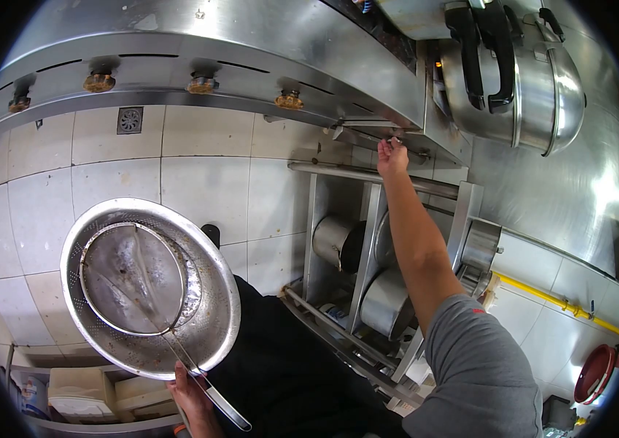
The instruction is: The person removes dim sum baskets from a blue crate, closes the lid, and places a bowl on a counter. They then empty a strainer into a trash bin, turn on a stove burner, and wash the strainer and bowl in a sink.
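My left hand (196,403) is closed at the near rim of a large perforated metal colander (216,292), held tilted over the floor. Inside the colander lies a round fine-mesh strainer (130,277), its long handle (211,394) crossing the rim beside my thumb. My right arm is stretched forward. At its end, my right hand (393,157) is closed with the fingertips on a small metal knob (395,141) under the stove's edge. The fingers partly hide this knob.
The steel stove front (251,80) carries several rusty knobs (289,99). A pressure cooker (517,87) with black handles stands on the right counter. Pots (386,303) fill the shelf rack below my right arm. A yellow pipe (543,296) runs along the right wall; plastic containers (79,390) sit lower left.
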Available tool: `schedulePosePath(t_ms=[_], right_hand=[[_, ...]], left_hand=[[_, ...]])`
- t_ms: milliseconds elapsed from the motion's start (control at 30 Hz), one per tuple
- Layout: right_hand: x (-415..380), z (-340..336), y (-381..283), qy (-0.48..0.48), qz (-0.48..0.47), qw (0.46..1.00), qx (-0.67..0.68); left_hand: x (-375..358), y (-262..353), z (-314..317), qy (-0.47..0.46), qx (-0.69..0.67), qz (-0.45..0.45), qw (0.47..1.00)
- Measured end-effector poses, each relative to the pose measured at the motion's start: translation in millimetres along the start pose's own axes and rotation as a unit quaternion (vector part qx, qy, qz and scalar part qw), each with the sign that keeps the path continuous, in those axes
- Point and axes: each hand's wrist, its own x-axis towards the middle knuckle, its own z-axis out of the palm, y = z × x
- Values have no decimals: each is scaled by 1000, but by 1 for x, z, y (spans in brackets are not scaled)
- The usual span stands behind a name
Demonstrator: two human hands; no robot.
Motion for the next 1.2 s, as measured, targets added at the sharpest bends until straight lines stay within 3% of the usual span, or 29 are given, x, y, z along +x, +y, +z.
schedulePosePath(t_ms=[533,833,933,1200], right_hand=[[-31,14,0,25,0,1000,-19],[-31,16,-9,31,42,998,21],[-33,16,-13,32,59,997,32],[-33,15,-17,15,86,995,38]], left_hand=[[0,-1,-2,11,2,-6,1000],[-1,2,4,23,22,-24,999],[-5,5,18,49,29,19,998],[-2,4,4,28,12,-17,999]])
